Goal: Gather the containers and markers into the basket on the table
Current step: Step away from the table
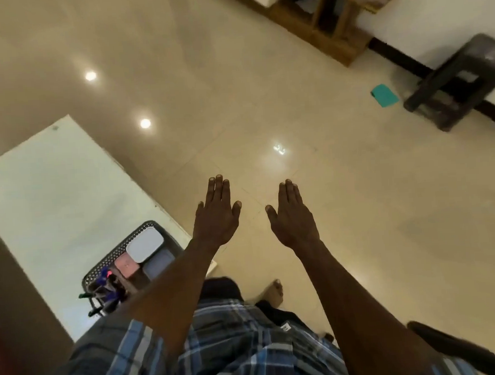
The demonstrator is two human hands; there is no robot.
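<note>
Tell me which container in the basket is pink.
The small pink container, lying between the markers and the two pale grey-blue ones.

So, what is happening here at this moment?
Nobody is handling anything now. The person's left hand and right hand are both open, flat and empty, held out over the floor. The basket stands at the white table's near corner, with containers and markers already inside it.
</note>
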